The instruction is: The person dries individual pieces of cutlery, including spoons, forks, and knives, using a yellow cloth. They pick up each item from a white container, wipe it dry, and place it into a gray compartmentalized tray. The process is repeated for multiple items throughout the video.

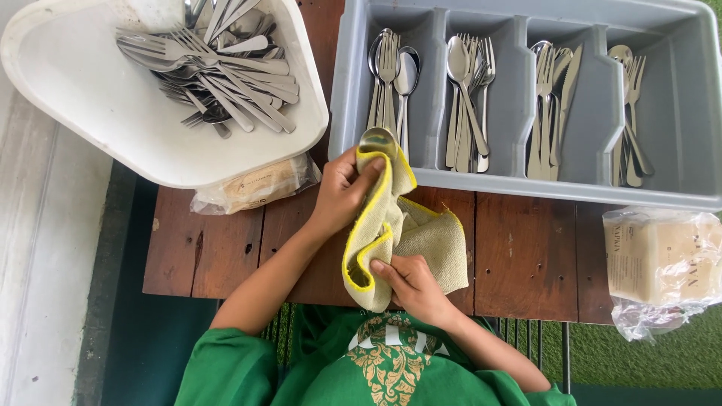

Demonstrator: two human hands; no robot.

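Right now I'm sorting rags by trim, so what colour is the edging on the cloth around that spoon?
Yellow edging on a beige cloth, seen in the head view.

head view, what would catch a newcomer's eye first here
Mid-frame, the left hand and right hand hold a beige cloth with yellow edging, wrapped around a spoon whose bowl pokes out on top. Top left, a white tub holds a loose heap of cutlery. Top right, a grey tray has spoons, forks and knives sorted in compartments on the wooden table.
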